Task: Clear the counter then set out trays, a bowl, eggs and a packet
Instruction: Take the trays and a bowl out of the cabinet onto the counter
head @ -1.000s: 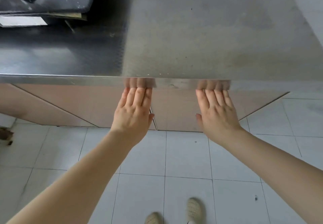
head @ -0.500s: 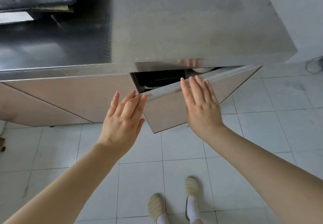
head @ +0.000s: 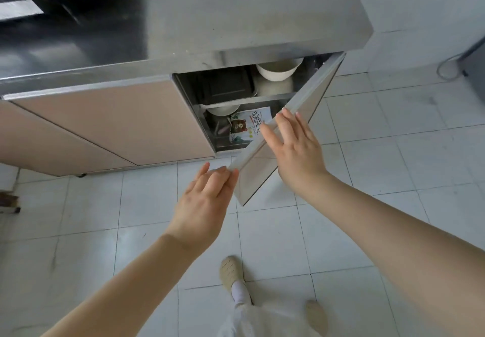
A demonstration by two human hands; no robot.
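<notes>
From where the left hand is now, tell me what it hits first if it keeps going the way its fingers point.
Probably the cabinet door: the left hand has its fingertips at the door's near edge. Depth is unclear; the hand may slip past toward the packet.

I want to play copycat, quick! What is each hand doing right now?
Left hand: open, straight fingertips touching the cupboard door at its corner.
Right hand: open, flat against the door's edge, holding nothing.

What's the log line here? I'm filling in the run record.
stage: fetching items | cabinet door: open | right hand: on door edge | left hand: at door corner | packet: inside
</notes>
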